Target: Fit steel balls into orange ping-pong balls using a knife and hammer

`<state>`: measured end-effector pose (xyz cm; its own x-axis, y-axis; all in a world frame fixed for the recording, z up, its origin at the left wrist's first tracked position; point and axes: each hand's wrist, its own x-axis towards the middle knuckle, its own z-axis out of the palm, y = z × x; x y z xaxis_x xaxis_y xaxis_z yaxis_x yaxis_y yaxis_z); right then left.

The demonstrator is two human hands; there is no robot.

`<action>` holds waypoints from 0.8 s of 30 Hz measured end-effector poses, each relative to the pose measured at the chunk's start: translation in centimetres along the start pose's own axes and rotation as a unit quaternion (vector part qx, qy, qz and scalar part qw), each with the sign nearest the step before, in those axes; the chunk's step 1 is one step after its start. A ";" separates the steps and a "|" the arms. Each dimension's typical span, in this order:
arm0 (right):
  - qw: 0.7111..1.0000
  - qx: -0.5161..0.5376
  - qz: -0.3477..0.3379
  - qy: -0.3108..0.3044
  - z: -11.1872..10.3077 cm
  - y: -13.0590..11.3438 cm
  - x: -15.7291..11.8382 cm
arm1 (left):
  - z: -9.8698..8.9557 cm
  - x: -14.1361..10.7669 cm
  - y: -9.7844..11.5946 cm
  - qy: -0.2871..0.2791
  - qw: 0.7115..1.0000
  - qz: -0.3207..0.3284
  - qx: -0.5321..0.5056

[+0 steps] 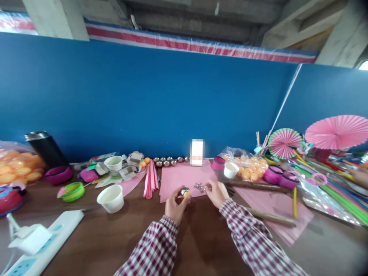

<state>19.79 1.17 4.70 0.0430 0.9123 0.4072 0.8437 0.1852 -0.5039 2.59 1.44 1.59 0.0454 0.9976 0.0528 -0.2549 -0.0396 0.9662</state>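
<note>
My left hand [176,205] is closed around a small ball [186,191], shiny silver on top and orange below. It is held low, at the front edge of a pink paper sheet [175,176]. To its right, a little heap of shiny silver pieces [198,187] lies on the sheet; they are too small to name for sure. My right hand [217,193] is beside that heap with thumb and fingers pinched together, and whatever is between the fingertips is hidden. Several silver balls [166,163] stand in a row behind the sheet.
White paper cups [110,198] stand left and right of the sheet. Bags of orange balls [253,168] sit at both sides. Wooden sticks [271,217] lie on the right, past a magenta ring [218,163]. A power strip [48,245] occupies the near left. Another person's hand [360,177] shows far right.
</note>
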 end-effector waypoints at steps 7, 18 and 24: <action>0.954 0.299 0.006 -0.002 1.5 -3.6 -1.7 | 0.0 0.1 -0.3 -0.015 0.999 0.010 -0.041; 0.911 0.408 0.053 -0.009 2.7 -3.6 -2.7 | -0.2 0.1 -0.5 -0.045 0.998 -0.006 -0.052; 0.872 0.480 0.095 -0.013 2.8 -3.5 -2.6 | -0.4 0.1 -0.7 -0.065 0.996 -0.009 -0.052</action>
<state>15.21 -0.80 3.25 0.1111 0.9654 0.2359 -0.0146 0.2390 -0.9709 2.40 1.64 0.80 0.1744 0.9818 0.0752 -0.3518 -0.0092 0.9360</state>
